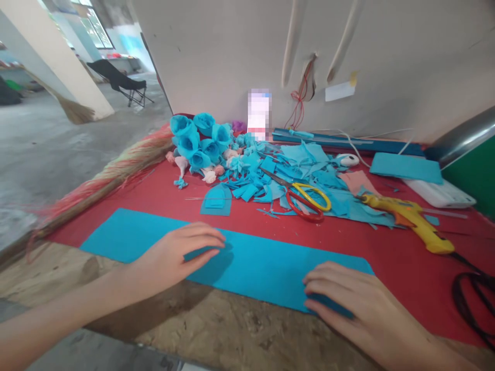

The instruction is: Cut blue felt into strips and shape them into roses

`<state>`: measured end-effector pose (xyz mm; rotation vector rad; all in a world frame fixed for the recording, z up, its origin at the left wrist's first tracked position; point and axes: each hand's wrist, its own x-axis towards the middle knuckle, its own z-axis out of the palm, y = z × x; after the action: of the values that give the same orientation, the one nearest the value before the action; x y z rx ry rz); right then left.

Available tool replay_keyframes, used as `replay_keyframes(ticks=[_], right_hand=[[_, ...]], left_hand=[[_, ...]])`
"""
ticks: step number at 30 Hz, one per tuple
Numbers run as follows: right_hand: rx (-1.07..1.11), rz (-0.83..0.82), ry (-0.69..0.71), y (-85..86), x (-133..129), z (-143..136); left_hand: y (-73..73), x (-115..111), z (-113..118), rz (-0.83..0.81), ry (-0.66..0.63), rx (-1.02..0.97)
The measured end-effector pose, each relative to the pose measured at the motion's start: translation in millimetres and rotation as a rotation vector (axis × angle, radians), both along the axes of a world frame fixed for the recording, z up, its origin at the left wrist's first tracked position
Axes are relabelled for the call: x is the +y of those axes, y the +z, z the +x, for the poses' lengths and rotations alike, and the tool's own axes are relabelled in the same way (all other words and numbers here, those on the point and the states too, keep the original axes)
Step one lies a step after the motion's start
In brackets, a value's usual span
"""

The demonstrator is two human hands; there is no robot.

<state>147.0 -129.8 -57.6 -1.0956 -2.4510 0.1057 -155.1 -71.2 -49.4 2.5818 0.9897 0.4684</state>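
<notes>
A long blue paper strip (pixel 263 265) lies flat along the front of the red table covering. Over its left-middle part is my left hand (pixel 193 247), thumb and fingers apart with nothing between them. My right hand (pixel 344 291) rests at the strip's right part, its thumb and fingers also apart and nothing held. Behind the strip lie a small arched blue piece (pixel 216 200) and scissors with yellow and red handles (pixel 305 201), the latter at the edge of a heap of blue paper scraps (pixel 305 159).
Blue paper flowers (pixel 197 139) stand at the back left. A yellow glue gun (pixel 413 216) with a black cord lies at the right, near a white device (pixel 441 193). A phone (pixel 259 113) leans on the wall. Coloured strands (pixel 116 172) line the left edge.
</notes>
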Motion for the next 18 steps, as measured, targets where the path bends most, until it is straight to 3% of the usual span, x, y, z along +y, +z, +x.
replay_keyframes(ticks=[5, 9, 18], right_hand=[[-0.112, 0.183, -0.183, -16.6, 16, 12], [-0.136, 0.163, -0.218, -30.0, 24, 20], [0.041, 0.054, -0.203, -15.7, 26, 12]], left_hand=[[-9.9, 9, 7, 0.212, -0.017, 0.240], [-15.5, 14, 11, 0.236, -0.021, 0.204], [-15.0, 15, 12, 0.276, -0.048, 0.036]])
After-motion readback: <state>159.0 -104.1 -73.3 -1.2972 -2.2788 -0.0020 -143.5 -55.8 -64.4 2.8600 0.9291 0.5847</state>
